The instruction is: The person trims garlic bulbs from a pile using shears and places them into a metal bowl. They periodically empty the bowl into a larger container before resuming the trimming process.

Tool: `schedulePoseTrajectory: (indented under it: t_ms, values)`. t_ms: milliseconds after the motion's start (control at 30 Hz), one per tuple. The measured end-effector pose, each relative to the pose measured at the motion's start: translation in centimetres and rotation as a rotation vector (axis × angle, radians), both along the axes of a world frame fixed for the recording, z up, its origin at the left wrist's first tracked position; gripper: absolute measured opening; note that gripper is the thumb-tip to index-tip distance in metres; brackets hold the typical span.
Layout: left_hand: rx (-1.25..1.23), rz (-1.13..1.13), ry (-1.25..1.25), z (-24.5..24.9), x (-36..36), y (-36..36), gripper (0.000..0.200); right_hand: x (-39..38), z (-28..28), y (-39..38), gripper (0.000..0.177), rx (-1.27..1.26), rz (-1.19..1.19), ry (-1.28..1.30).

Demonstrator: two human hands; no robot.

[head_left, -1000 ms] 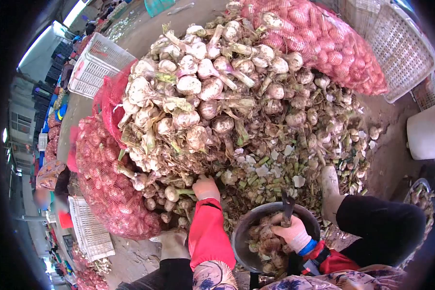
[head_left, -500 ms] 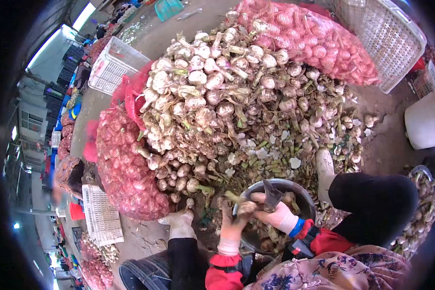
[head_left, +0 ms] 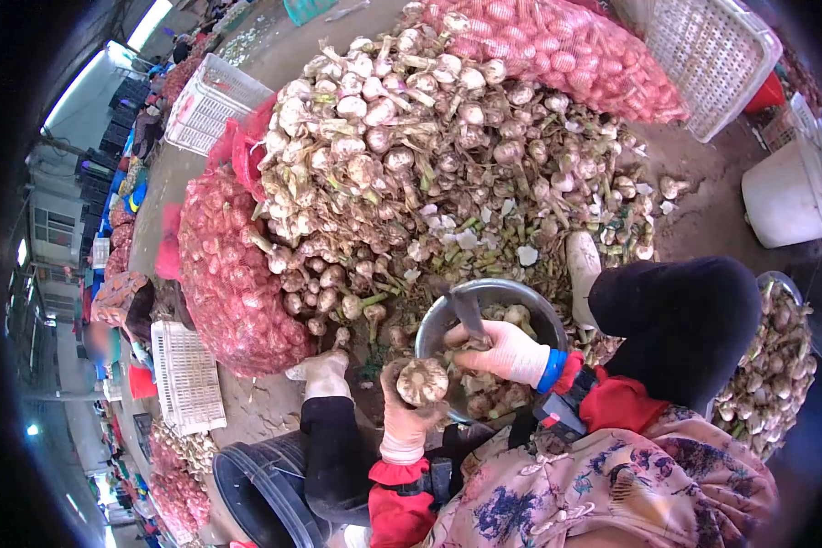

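My left hand [head_left: 405,427] is closed around a garlic bulb [head_left: 423,381], its root side turned up towards me. A dark-bladed knife [head_left: 468,313] is in the closed fingers of my right hand [head_left: 513,353], its blade pointing up and away from me. The blade is apart from the bulb. Both hands appear to wear pale gloves. Under and beside my right hand stands a metal bowl [head_left: 557,333] containing several garlic bulbs. A large heap of garlic [head_left: 384,155], many bulbs with stems on, spreads in front of the bowl.
Red mesh sacks of garlic lie left [head_left: 233,274] and behind [head_left: 557,55] the heap. White plastic crates stand at left [head_left: 187,379] and back right [head_left: 712,64]. A white bucket [head_left: 781,196] stands right, a black tub [head_left: 265,493] by my left leg. Another person [head_left: 123,301] sits far left.
The bulb in my left hand has turned so its root side faces me. My right hand and knife have drawn away from it. The view has shifted slightly.
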State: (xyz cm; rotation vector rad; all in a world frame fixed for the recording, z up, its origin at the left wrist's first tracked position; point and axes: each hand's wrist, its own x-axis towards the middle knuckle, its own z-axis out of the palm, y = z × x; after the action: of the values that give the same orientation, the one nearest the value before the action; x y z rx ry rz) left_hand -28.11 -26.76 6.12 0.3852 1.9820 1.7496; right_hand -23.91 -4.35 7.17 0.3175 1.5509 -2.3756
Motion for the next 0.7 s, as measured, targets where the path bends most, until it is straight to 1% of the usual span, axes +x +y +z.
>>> schedulePoseTrajectory:
  t_ms: [33,67,100,133,167,200,233,267,300,367,400,433,467,500,533,600,633,667,700]
  values:
    - [0.003,-0.001,0.000,-0.2,0.2,0.0,0.090,0.4,-2.0,-0.7,0.027,0.284,-0.055,0.104]
    - [0.040,-0.002,0.018,-0.5,0.4,0.1,0.083,0.9,-2.3,-0.9,0.027,0.288,-0.057,0.105]
    - [0.076,-0.005,0.036,-0.1,0.5,0.6,0.075,1.2,-1.7,-0.9,0.026,0.631,0.053,0.223]
    - [0.080,-0.009,0.035,0.6,0.6,1.1,0.075,1.4,-1.4,-1.1,0.026,0.973,0.168,0.340]
    - [0.312,0.054,-0.229,1.5,0.6,1.6,0.060,1.7,-2.0,-1.7,0.029,0.940,0.159,0.352]
    - [0.275,0.103,-0.232,1.4,0.7,1.6,0.047,1.6,-1.1,-1.9,0.031,1.031,0.255,0.324]
    - [0.237,0.151,-0.236,1.2,0.8,1.6,0.037,1.4,-0.8,-2.0,0.030,1.062,0.300,0.322]
    - [0.199,0.199,-0.241,1.1,0.9,1.6,0.033,1.4,-0.7,-2.2,0.029,1.092,0.346,0.319]
    - [0.275,0.252,-0.394,1.4,0.7,1.9,0.033,1.3,-0.9,-2.3,0.029,1.092,0.342,0.313]
    - [0.660,0.198,-0.770,1.0,0.4,1.2,0.035,1.1,-2.0,-2.6,0.032,1.124,0.416,0.315]
    - [0.661,0.195,-0.776,0.3,0.4,1.1,0.035,1.0,-2.4,-2.5,0.032,1.126,0.415,0.309]
    - [0.526,0.261,-0.713,-0.4,0.5,1.1,0.030,1.0,-2.7,-2.5,0.034,1.128,0.422,0.310]
    - [0.393,0.324,-0.646,-0.9,0.5,1.0,0.032,0.9,-3.0,-2.4,0.035,1.132,0.428,0.312]
    - [0.465,0.383,-0.817,-0.5,0.8,1.3,0.039,0.9,-3.4,-2.4,0.036,1.136,0.426,0.329]
    - [0.465,0.382,-0.817,-0.3,1.3,1.5,0.039,0.8,-3.9,-2.4,0.036,1.136,0.425,0.328]
    - [0.033,0.095,-0.006,-0.3,2.8,1.7,0.066,0.5,-4.8,-2.1,0.033,1.149,0.392,0.308]
    - [-0.016,0.127,-0.076,-1.2,2.8,1.4,0.088,0.6,-5.0,-1.9,0.031,1.142,0.365,0.321]
    - [-0.019,0.123,-0.073,-1.3,3.0,1.2,0.088,0.5,-5.1,-2.0,0.031,1.140,0.359,0.322]
    - [0.025,0.166,-0.089,-1.1,3.2,1.7,0.086,0.5,-5.2,-2.0,0.031,1.139,0.374,0.289]
